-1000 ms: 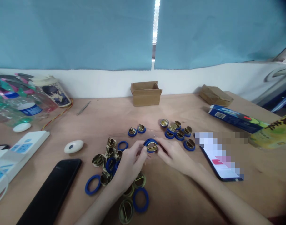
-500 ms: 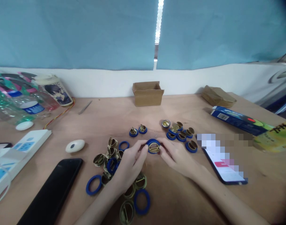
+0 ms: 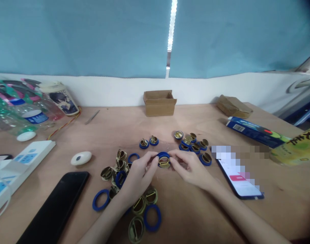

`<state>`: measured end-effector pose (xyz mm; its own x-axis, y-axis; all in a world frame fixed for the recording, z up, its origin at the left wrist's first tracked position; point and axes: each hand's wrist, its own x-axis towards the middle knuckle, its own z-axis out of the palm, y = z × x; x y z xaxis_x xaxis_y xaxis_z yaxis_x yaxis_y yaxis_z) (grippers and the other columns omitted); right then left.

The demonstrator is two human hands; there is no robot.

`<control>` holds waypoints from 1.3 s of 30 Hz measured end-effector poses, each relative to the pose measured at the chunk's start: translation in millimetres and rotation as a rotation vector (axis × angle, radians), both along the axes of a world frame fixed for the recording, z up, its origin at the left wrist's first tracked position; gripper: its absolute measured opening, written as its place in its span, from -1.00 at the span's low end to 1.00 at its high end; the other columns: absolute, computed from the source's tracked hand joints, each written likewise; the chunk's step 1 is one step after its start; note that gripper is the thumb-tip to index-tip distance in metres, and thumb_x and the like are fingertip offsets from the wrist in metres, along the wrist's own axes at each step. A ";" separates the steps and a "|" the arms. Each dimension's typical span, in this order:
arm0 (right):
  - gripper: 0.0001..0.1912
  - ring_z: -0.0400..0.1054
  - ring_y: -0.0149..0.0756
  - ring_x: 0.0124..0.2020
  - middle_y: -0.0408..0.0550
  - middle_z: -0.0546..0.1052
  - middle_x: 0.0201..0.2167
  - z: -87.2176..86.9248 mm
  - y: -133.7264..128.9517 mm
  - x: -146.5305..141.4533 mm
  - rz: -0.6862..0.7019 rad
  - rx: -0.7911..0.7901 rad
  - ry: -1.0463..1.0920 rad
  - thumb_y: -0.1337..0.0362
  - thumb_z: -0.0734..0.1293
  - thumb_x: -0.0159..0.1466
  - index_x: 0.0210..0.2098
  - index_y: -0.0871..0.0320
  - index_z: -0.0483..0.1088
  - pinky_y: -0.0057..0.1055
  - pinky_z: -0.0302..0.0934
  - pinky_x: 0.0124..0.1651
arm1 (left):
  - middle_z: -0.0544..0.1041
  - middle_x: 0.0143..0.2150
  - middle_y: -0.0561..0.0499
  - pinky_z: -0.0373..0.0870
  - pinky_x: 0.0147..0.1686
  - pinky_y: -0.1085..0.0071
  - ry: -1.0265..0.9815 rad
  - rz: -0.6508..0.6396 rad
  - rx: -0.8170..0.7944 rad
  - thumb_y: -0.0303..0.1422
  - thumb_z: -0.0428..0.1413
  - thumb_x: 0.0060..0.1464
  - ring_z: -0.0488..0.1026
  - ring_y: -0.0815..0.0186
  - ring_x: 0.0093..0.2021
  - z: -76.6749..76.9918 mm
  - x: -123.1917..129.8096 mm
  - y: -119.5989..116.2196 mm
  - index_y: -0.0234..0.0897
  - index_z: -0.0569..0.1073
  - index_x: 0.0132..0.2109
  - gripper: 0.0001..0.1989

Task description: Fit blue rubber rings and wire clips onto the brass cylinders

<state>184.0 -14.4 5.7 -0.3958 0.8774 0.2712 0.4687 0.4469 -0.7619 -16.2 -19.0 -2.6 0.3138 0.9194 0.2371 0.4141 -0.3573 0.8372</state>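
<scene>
A pale wooden tabletop [image 3: 114, 125] carries an open brown cardboard box [image 3: 160, 107], loose blue rings [image 3: 152, 218], round brass-coloured metal pieces [image 3: 136, 229], a black rectangular phone [image 3: 55, 206], a lit-screen phone [image 3: 242, 181], a white power strip [image 3: 22, 166] and an oval white case [image 3: 81, 158].

Location type: informal workbench area for small-parts hand assembly; whether the room belongs to a home or a workshop cannot be determined. Indicators: a wooden bench [image 3: 114, 125] carries loose brass-coloured metal fittings [image 3: 136, 228] and blue rings [image 3: 152, 217], with an open cardboard box [image 3: 160, 105] at the rear. Personal items share the surface: a lit phone [image 3: 242, 179], a power strip [image 3: 22, 169], plastic bottles [image 3: 34, 112] and a printed cup [image 3: 60, 98]. Blue sheeting [image 3: 94, 37] covers the upper part of the background.
</scene>
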 end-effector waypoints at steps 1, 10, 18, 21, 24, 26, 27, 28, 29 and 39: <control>-0.79 0.45 -0.34 -0.46 -0.09 0.56 -0.45 -0.7 0.1 0.1 -0.005 0.022 -0.012 0.33 0.20 0.36 -0.16 0.18 0.47 -0.48 0.24 -0.48 | 0.56 -0.27 0.02 0.35 -0.29 0.45 0.000 0.000 0.009 -0.33 -0.08 0.34 0.50 0.31 -0.28 0.5 0.2 -0.4 -0.28 0.46 -0.03 -0.75; -0.66 0.49 -0.20 -0.06 0.06 0.57 -0.02 -5.6 0.9 1.6 -0.015 0.150 0.062 0.35 0.15 0.42 0.12 0.13 0.38 -0.25 0.39 -0.05 | 0.54 0.06 -0.14 0.46 0.03 0.34 -0.155 -0.012 0.127 -0.41 0.04 0.26 0.49 0.21 0.09 -4.7 8.9 -5.8 -0.26 0.47 -0.15 -0.89; -0.65 0.47 -0.31 -0.27 -0.01 0.54 -0.07 2.3 -5.9 -2.6 0.045 -0.053 0.206 0.33 0.32 0.30 0.08 0.08 0.33 -0.39 0.39 -0.28 | 0.51 0.15 -0.21 0.55 -0.01 0.26 -0.426 -0.033 -0.073 -0.41 0.19 0.14 0.55 0.11 0.08 -9.2 10.4 -5.5 -0.27 0.38 -0.31 -0.88; -0.67 0.43 -0.36 -0.35 -0.05 0.54 -0.16 2.0 -5.0 -3.8 0.056 -0.108 0.237 0.33 0.32 0.29 0.05 0.08 0.33 -0.43 0.35 -0.35 | 0.60 0.00 -0.14 0.60 -0.13 0.32 -0.493 -0.015 -0.108 -0.48 0.29 0.00 0.62 0.18 -0.09 -7.1 10.5 -3.9 -0.24 0.35 -0.23 -0.74; -0.68 0.41 -0.38 -0.38 -0.08 0.52 -0.23 1.4 -3.7 -4.5 0.039 -0.156 0.269 0.32 0.32 0.28 0.04 0.09 0.35 -0.45 0.32 -0.38 | 0.63 -0.11 -0.05 0.59 -0.13 0.34 -0.473 -0.019 -0.108 -0.53 0.27 0.00 0.63 0.24 -0.16 -4.7 11.8 -5.1 -0.22 0.34 -0.03 -0.60; -0.67 0.40 -0.39 -0.40 -0.08 0.52 -0.22 0.7 -3.0 -4.6 0.028 -0.161 0.290 0.31 0.33 0.28 0.04 0.08 0.35 -0.45 0.31 -0.38 | 0.58 0.01 -0.09 0.57 -0.06 0.33 -0.433 -0.030 -0.089 -0.51 0.21 0.08 0.61 0.24 -0.08 -3.6 12.6 -6.8 -0.20 0.35 0.08 -0.58; -0.66 0.40 -0.39 -0.40 -0.08 0.52 -0.21 0.2 -2.7 -4.4 0.020 -0.158 0.298 0.31 0.33 0.27 0.04 0.08 0.36 -0.44 0.32 -0.38 | 0.53 0.09 -0.10 0.56 -0.02 0.32 -0.413 -0.038 -0.074 -0.49 0.19 0.12 0.59 0.23 -0.03 -3.1 12.8 -7.6 -0.19 0.35 0.12 -0.57; -0.67 0.40 -0.39 -0.39 -0.07 0.52 -0.20 -0.5 -2.4 -4.2 0.012 -0.156 0.306 0.31 0.34 0.26 0.03 0.08 0.36 -0.43 0.32 -0.37 | 0.48 0.15 -0.11 0.54 0.01 0.31 -0.399 -0.046 -0.053 -0.47 0.17 0.16 0.56 0.22 0.02 -2.7 12.9 -8.3 -0.16 0.35 0.15 -0.58; -0.67 0.41 -0.38 -0.38 -0.07 0.53 -0.21 -1.1 -2.2 -3.8 0.003 -0.155 0.314 0.32 0.34 0.26 0.03 0.08 0.36 -0.42 0.32 -0.36 | 0.44 0.19 -0.12 0.53 0.03 0.31 -0.390 -0.050 -0.034 -0.45 0.15 0.18 0.54 0.21 0.06 -2.4 12.9 -8.9 -0.15 0.36 0.17 -0.59; -0.76 0.43 -0.26 -0.28 -0.03 0.51 -0.23 -4.3 11.9 12.4 -0.219 0.002 0.258 0.27 0.29 0.30 -0.03 0.09 0.32 -0.32 0.35 -0.23 | 0.51 0.11 -0.14 0.53 0.00 0.25 -0.481 0.056 -0.076 -0.33 0.11 0.23 0.58 0.21 -0.04 -5.2 6.6 -1.3 -0.24 0.34 0.13 -0.66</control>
<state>196.4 -2.6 1.4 -0.1163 0.9334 0.3396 0.3456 0.3586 -0.8672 -9.6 -20.3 -7.8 0.1346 0.9521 0.2745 -0.0090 -0.2758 0.9612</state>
